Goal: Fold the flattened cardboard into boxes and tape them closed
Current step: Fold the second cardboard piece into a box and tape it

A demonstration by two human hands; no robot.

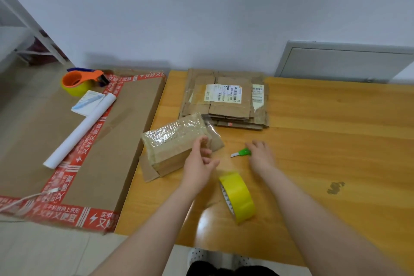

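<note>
The taped box (pixel 177 143) is lying on the left part of the wooden table (pixel 324 141), wrapped in glossy clear tape, with one loose flap sticking out at its near corner. Your left hand (pixel 200 161) is touching the box's right end with the thumb; its fingers are curling loosely, and I cannot tell whether they are pinching anything. Your right hand (pixel 261 152) is curling over the handle of the green cutter (pixel 243 152), whose blade is pointing left towards the box. The yellow tape roll (pixel 238 197) is standing on its edge near you, between your two forearms.

Behind the box, the stack of flattened cardboard (pixel 226 101) is lying against the wall, a shipping label facing up. Beside the table on the left, a large flat carton (pixel 125 119) edged with red printed tape is carrying an orange tape dispenser (pixel 78 83), a white paper roll (pixel 80 130) and a small white packet (pixel 88 102).
</note>
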